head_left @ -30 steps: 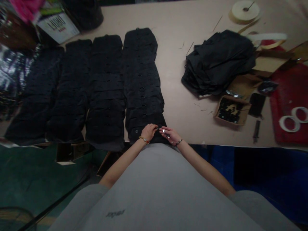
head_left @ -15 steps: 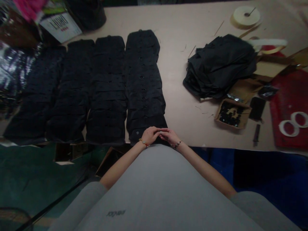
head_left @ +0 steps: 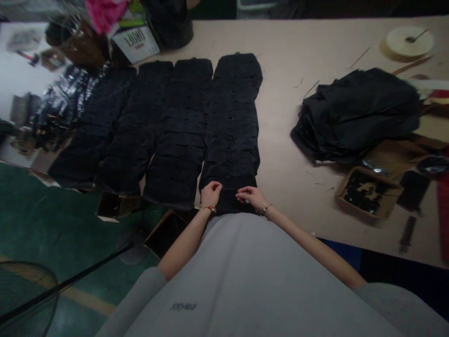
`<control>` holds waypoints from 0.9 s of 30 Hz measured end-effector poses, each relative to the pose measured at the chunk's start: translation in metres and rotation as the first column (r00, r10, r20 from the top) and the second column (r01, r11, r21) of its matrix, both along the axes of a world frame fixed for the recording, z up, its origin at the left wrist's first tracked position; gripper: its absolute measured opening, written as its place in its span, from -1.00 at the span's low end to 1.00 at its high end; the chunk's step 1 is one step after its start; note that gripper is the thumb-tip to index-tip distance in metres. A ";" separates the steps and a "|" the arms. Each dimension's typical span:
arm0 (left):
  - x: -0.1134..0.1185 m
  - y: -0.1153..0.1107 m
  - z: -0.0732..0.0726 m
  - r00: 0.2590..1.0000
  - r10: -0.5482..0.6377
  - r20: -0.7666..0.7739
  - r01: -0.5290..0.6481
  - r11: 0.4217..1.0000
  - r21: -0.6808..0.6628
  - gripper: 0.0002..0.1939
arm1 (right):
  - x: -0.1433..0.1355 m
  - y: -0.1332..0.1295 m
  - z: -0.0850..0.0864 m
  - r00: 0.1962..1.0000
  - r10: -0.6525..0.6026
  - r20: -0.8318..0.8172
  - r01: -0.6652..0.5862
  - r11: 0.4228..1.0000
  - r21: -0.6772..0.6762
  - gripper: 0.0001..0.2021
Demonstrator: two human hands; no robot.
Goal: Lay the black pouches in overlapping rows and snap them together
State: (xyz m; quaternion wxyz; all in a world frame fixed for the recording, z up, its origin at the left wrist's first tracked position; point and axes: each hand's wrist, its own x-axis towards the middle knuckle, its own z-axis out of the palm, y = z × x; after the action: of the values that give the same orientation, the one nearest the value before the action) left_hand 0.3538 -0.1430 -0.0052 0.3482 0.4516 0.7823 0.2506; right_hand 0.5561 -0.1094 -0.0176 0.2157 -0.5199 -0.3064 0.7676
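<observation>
While both hands pinch the near edge of the black cloth piece (head_left: 231, 199), left hand (head_left: 210, 193) and right hand (head_left: 253, 198) apart, it lies flat at the desk (head_left: 280, 154) edge, lined up with its overlapping row (head_left: 233, 121).

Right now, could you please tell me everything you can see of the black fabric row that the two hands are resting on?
The black fabric row is a long strip of overlapping dark cloth pieces, lying flat on the tan table and running away from the person. Small ring-like fittings line its middle. It is the rightmost of several similar rows, lying close beside its neighbour. The left hand and right hand both rest on its near end, fingers curled, pinching at the cloth.
</observation>
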 end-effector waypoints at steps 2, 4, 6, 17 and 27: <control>-0.017 0.006 -0.008 0.996 0.089 -0.026 -0.091 0.995 -0.049 -0.84 | 0.002 0.006 -0.001 0.998 -0.064 -0.007 0.064 0.996 -0.059 -0.84; -0.028 0.012 -0.014 0.994 0.086 -0.063 -0.091 0.992 -0.089 -0.84 | 0.005 0.011 -0.004 0.990 -0.139 -0.034 0.132 0.978 -0.164 -0.86; -0.032 0.016 -0.016 0.991 0.059 -0.120 -0.073 0.991 -0.111 -0.86 | 0.009 0.013 -0.006 0.977 -0.196 -0.078 0.167 0.944 -0.286 -0.83; -0.033 0.019 -0.017 0.979 0.011 -0.201 -0.048 0.982 -0.180 -0.82 | 0.041 0.009 -0.003 0.958 -0.260 -0.119 0.212 0.925 -0.316 -0.95; 0.007 0.005 -0.003 0.812 -0.450 -0.372 0.491 0.871 0.018 -0.77 | 0.061 -0.018 -0.017 0.771 0.200 0.604 -0.521 0.744 0.419 -0.67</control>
State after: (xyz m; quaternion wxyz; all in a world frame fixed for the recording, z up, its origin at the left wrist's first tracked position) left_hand 0.3612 -0.1382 -0.0082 0.2254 0.6880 0.6802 0.1146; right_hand 0.6170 -0.1271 -0.0341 0.1085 -0.5474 -0.6640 0.4977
